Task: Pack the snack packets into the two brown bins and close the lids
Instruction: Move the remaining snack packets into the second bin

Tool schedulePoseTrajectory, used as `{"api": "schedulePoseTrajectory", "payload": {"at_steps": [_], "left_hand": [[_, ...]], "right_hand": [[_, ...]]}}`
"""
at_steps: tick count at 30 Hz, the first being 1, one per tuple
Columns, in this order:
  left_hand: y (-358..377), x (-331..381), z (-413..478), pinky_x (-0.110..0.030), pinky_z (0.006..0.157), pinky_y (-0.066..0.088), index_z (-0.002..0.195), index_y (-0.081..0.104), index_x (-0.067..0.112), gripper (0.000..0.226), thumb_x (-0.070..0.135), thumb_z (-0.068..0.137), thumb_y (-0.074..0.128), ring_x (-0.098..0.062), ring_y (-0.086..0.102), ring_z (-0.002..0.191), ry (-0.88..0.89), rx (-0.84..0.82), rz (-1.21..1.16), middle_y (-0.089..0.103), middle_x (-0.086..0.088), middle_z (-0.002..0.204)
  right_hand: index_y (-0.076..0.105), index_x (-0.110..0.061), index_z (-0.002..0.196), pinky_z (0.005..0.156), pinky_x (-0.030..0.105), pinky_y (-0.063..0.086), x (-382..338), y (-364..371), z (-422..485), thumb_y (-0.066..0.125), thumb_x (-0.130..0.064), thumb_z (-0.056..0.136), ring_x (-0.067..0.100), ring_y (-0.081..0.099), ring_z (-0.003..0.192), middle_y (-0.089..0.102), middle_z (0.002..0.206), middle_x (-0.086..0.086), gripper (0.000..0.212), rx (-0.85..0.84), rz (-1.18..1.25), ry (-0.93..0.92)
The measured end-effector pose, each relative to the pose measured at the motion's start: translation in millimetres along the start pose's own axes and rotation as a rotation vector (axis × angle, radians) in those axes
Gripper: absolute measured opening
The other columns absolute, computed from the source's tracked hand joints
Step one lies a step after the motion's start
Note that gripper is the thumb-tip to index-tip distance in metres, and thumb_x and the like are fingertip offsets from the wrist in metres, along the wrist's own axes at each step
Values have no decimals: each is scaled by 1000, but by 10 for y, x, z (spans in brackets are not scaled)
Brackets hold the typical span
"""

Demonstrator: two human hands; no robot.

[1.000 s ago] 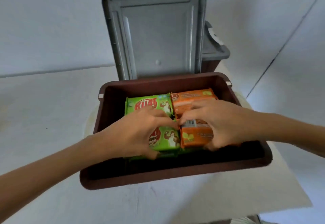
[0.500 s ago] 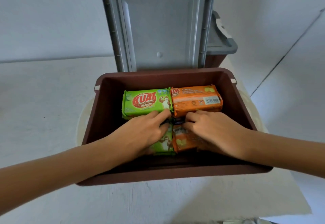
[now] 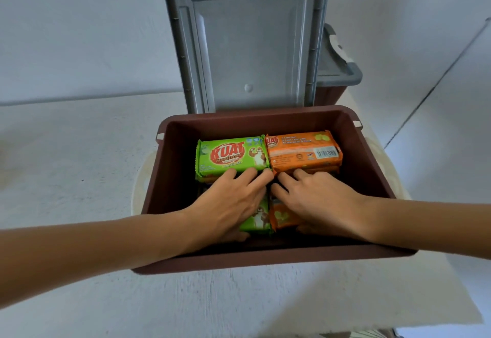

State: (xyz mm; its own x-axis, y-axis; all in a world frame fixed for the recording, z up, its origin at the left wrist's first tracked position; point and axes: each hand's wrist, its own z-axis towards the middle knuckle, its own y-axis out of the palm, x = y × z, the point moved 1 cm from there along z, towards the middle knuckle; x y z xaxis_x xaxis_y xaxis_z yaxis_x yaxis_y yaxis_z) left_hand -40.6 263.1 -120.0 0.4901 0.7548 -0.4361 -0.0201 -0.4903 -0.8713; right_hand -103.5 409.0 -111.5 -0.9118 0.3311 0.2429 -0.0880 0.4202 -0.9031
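Note:
The near brown bin [image 3: 265, 259] stands open, with its grey lid [image 3: 247, 45] upright behind it. At the back of the bin lie a green KUAT packet [image 3: 231, 155] and an orange packet [image 3: 303, 151], side by side. Both of my hands are inside the bin. My left hand [image 3: 228, 202] holds a second green packet [image 3: 256, 218] at the near side, fingers over its top and thumb under its near edge. My right hand [image 3: 318, 199] holds a second orange packet [image 3: 283, 216] the same way. Both near packets are mostly hidden by my hands.
A second brown bin [image 3: 330, 94] stands behind the open lid on the right, with its grey lid [image 3: 338, 73] down. Both bins sit on a white table [image 3: 79, 165] against a white wall. The table's right edge runs close to the bins.
My hands have lowered the near green and orange packets down into the bin, in front of the back pair. The view has shifted slightly closer.

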Motion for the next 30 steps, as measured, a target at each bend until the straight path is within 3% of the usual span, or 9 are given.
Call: {"api": "schedulePoseTrajectory", "payload": {"at_steps": [3, 7, 10, 11, 13, 15, 17, 24, 30], "left_hand": [[-20, -3, -26, -32, 73, 47, 127, 49, 2, 90, 69, 67, 59, -23, 52, 105, -27, 11, -12, 42, -13, 137], [8, -12, -10, -37, 90, 43, 138, 29, -3, 90, 64, 81, 49, -28, 39, 121, 12, 50, -40, 20, -17, 147], [-45, -90, -41, -34, 76, 54, 115, 57, 0, 88, 72, 65, 62, -25, 56, 103, 25, 42, -125, 48, -15, 129], [-64, -103, -63, -34, 77, 55, 113, 60, 3, 83, 71, 65, 63, -25, 58, 103, 21, 63, -176, 51, -13, 127], [-60, -125, -105, -35, 93, 48, 128, 49, 9, 73, 62, 79, 55, -22, 48, 118, 24, 107, -269, 41, -7, 137], [-131, -188, -161, -27, 101, 38, 136, 39, 18, 63, 56, 87, 48, -13, 38, 125, -43, 103, -433, 33, 3, 140], [-198, -319, -276, -20, 97, 37, 133, 43, 23, 54, 51, 87, 50, -6, 39, 121, -107, 189, -568, 38, 9, 135], [-73, -970, -1020, -26, 73, 52, 106, 63, 18, 38, 45, 79, 61, -5, 56, 85, -408, 495, -710, 58, 5, 105], [455, -1455, -2037, -32, 73, 55, 103, 66, 16, 31, 33, 79, 70, -8, 58, 85, -837, 552, -749, 55, 3, 103]], "right_hand": [[23, -11, 137, 78, 33, 44, 1, -1, -7, 62, -36, 83, 26, 45, 117, 37, 134, 9, 72, 8, 34, 26], [24, -15, 139, 85, 34, 46, 31, -18, -31, 63, -39, 82, 24, 44, 120, 37, 136, 6, 73, 15, 56, 27], [26, -24, 140, 89, 33, 45, 124, -56, -117, 59, -48, 83, 19, 43, 123, 38, 136, -1, 71, 9, 108, 5], [29, -27, 140, 91, 31, 46, 165, -80, -151, 57, -50, 85, 17, 44, 122, 40, 135, -3, 66, 13, 140, -3], [36, -34, 136, 91, 27, 44, 229, -165, -193, 53, -52, 87, 12, 47, 120, 46, 133, -10, 56, 21, 212, -1], [41, -37, 132, 85, 22, 42, 282, -300, -188, 50, -54, 87, 8, 50, 115, 51, 129, -14, 49, 58, 246, 25], [45, -36, 129, 75, 22, 43, 308, -484, -113, 50, -56, 85, 7, 54, 106, 55, 121, -14, 48, 152, 241, 42], [54, -38, 119, 69, 29, 48, 16, -1141, 500, 57, -47, 84, 7, 56, 90, 58, 99, -18, 36, 411, 336, -50], [50, -39, 122, 70, 26, 40, -589, -1626, 1408, 57, -44, 86, 7, 53, 93, 56, 108, -13, 38, 487, 388, -226]]}}
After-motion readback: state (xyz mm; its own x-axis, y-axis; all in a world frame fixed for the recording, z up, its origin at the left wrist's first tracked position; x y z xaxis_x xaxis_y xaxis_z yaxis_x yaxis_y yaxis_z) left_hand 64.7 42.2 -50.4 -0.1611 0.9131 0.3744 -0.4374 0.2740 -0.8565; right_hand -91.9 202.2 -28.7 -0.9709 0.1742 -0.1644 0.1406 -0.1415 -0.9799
